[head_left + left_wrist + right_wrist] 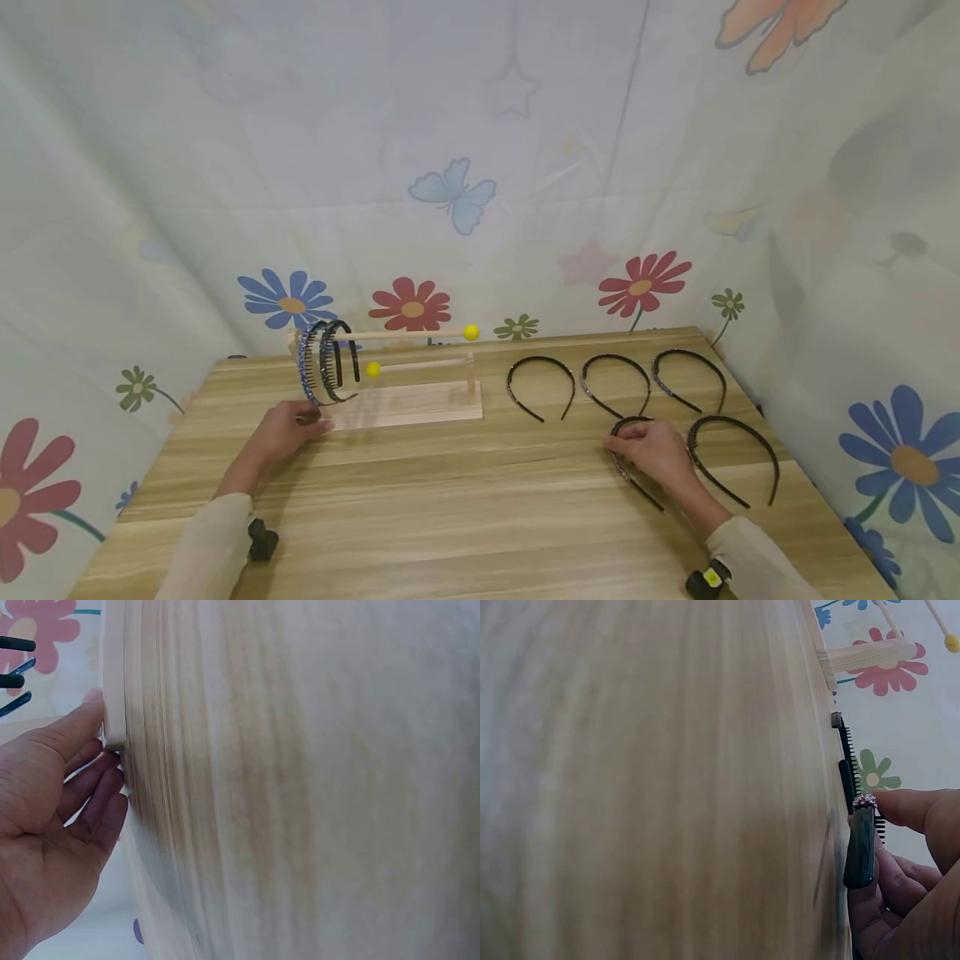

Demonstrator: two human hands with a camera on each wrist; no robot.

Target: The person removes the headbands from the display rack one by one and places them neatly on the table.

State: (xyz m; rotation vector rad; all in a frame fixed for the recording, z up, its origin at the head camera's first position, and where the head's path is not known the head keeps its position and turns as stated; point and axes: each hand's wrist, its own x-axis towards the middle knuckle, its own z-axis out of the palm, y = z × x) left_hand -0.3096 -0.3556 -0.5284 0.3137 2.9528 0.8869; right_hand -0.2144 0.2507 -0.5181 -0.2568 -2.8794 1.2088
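Note:
My right hand [660,452] pinches a black headband [626,472] with sparkly stones near its top, at the right of the table. In the right wrist view, thumb and fingers [911,808] grip its studded band [861,844]. My left hand [281,432] holds the near left corner of a wooden rack [405,406], thumb at the edge of its base [114,675]. Two headbands hang at the left end of the rack's upper bar: one blue-studded [306,367] and one dark-studded [327,362].
Several more black headbands lie on the right: one by the rack [540,358], two farther right [617,357] [690,352], and one beside my right hand [738,419]. The rack's bars end in yellow balls [471,332]. A floral curtain [480,242] surrounds the wood-grain table [450,517].

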